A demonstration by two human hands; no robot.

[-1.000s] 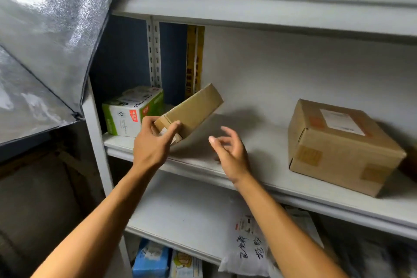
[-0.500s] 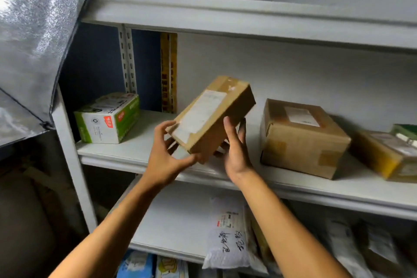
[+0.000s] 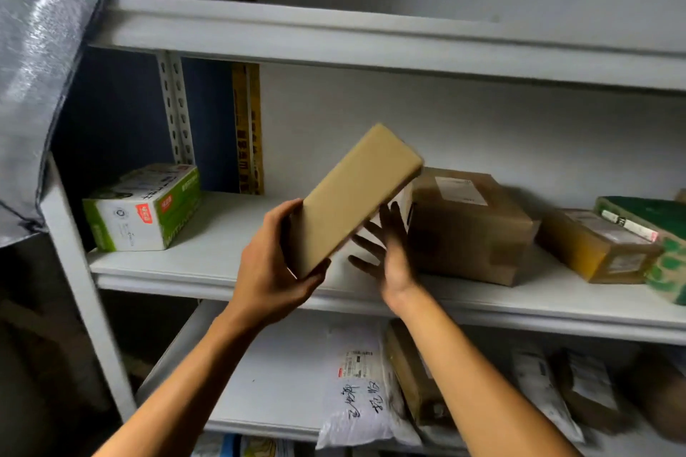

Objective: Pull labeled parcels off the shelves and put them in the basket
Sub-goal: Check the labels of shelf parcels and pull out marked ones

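Two hands at tan parcel (image 3: pixel 354 197) above middle shelf (image 3: pixel 222 271): left hand (image 3: pixel 271 271) grips lower end, right hand (image 3: pixel 389 252) spread open beneath; long axis slants up-right.

On the middle white metal shelf (image 3: pixel 230 263), a green-and-white carton (image 3: pixel 143 208) sits left; a large brown cardboard box (image 3: pixel 471 226) sits right, a yellowish taped parcel (image 3: pixel 594 245) beside it. A white plastic mailer bag (image 3: pixel 365 393) lies on the shelf below.
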